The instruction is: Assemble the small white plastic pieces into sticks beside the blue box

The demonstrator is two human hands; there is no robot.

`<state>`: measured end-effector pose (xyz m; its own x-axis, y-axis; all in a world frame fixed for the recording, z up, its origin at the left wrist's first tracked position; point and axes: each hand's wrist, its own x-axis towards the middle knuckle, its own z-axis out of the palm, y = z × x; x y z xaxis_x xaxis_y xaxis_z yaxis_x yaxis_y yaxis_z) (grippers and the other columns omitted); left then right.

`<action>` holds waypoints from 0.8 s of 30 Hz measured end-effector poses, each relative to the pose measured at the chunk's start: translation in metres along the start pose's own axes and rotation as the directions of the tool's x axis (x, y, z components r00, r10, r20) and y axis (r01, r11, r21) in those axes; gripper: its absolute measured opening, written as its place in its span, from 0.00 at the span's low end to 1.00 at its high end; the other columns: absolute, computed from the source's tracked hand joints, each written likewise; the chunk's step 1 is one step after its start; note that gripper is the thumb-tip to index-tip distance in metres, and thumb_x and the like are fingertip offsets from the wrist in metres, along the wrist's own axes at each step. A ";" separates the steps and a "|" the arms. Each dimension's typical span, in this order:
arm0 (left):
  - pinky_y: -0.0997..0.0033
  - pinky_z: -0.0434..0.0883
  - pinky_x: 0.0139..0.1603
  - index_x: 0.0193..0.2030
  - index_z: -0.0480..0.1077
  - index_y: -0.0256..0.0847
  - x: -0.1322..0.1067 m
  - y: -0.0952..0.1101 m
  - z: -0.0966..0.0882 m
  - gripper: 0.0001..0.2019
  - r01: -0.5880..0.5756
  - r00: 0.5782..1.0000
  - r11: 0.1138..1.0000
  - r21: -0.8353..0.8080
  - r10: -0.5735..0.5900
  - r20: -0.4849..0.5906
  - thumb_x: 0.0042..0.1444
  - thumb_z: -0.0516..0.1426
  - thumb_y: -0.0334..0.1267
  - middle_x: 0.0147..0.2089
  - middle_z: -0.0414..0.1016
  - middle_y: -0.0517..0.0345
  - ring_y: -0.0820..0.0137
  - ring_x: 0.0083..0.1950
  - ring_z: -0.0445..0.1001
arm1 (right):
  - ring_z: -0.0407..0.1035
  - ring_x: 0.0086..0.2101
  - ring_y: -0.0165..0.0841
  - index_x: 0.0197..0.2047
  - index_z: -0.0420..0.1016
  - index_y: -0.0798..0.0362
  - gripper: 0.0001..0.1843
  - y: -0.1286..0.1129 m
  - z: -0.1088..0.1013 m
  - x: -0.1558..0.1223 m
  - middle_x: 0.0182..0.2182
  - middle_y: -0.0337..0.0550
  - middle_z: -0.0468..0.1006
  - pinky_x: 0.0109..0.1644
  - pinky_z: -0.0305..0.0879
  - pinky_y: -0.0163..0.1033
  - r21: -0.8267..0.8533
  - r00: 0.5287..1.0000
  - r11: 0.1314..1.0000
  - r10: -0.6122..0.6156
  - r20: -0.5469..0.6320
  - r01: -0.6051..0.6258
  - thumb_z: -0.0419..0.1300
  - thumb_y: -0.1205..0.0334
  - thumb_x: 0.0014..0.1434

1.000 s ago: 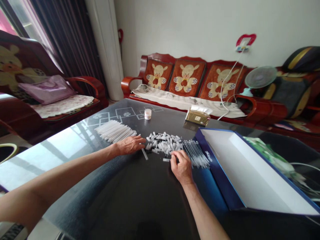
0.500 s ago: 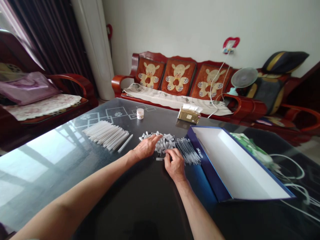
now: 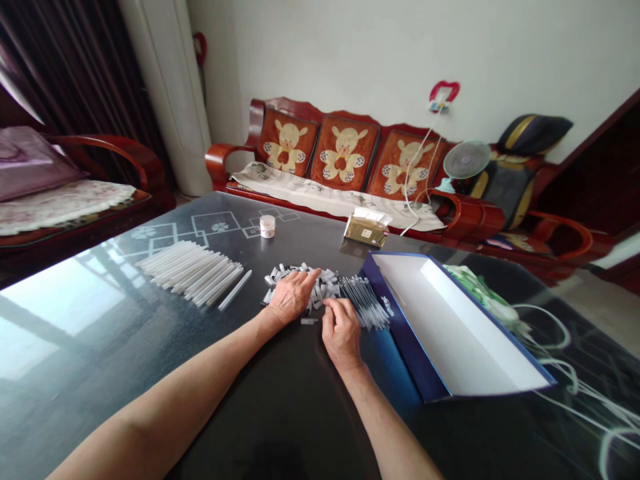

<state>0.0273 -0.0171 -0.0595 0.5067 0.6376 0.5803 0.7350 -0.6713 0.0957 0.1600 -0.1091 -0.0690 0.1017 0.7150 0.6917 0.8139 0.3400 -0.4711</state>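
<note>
"At ten o'clock from the left hand [image 3: 290,295], what's lying there?"

"A stack of white tubes [image 3: 190,272], slim and smooth, with a lone tube [image 3: 235,290] just beside it; all run roughly from one o'clock to seven."

"And the left fingers?"

"Stretched over the pile of small caps [image 3: 327,288], index toward two o'clock. The other tips are hidden, so I can't tell whether they hold one."

"Which hand is nearer the pile?"

"The left, right above it; from the right hand [image 3: 343,330] it sits at eleven. They're stubby, translucent plastic, jumbled at all angles. One loose cap [image 3: 309,321] lies between the hands, long axis nine to three."

"Right fingers?"

"Curled narrow toward the thumb; whether anything's pinched, I can't tell."

"Farther right?"

"Clear thin rods [image 3: 364,303] at one o'clock from that hand, slanting eleven to five, then a blue box [image 3: 406,340] at three, white inside, on the glossy black table [image 3: 280,400]."
</note>
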 end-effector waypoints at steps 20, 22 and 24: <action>0.64 0.63 0.40 0.51 0.69 0.43 0.004 0.006 -0.001 0.15 -0.021 0.999 1.000 0.013 0.021 -0.025 0.63 0.46 0.36 0.35 0.68 0.52 0.64 0.38 0.65 | 0.64 0.30 0.35 0.22 0.75 0.51 0.08 0.058 -0.009 0.041 0.26 0.46 0.69 0.34 0.55 0.41 -0.594 0.990 0.801 0.131 0.044 -0.079 0.62 0.62 0.51; 0.64 0.63 0.39 0.50 0.69 0.44 0.004 0.006 -0.002 0.14 -0.020 0.999 1.000 0.012 0.020 -0.025 0.64 0.46 0.39 0.34 0.68 0.53 0.64 0.37 0.65 | 0.66 0.31 0.36 0.23 0.76 0.52 0.09 0.053 -0.008 0.043 0.27 0.47 0.70 0.35 0.56 0.41 -0.629 0.975 0.768 0.211 0.070 -0.121 0.61 0.61 0.53; 0.64 0.62 0.38 0.49 0.70 0.44 0.004 0.007 -0.002 0.15 -0.021 0.999 1.000 0.014 0.022 -0.030 0.64 0.45 0.40 0.33 0.67 0.54 0.65 0.36 0.65 | 0.68 0.33 0.37 0.26 0.77 0.52 0.10 0.047 -0.010 0.048 0.29 0.48 0.73 0.37 0.57 0.42 -0.685 0.936 0.710 0.331 0.119 -0.163 0.58 0.60 0.55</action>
<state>0.0332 -0.0198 -0.0550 0.5086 0.6112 0.6065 0.7302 -0.6794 0.0722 0.2084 -0.0649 -0.0528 0.2959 0.8547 0.4264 0.9531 -0.2937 -0.0727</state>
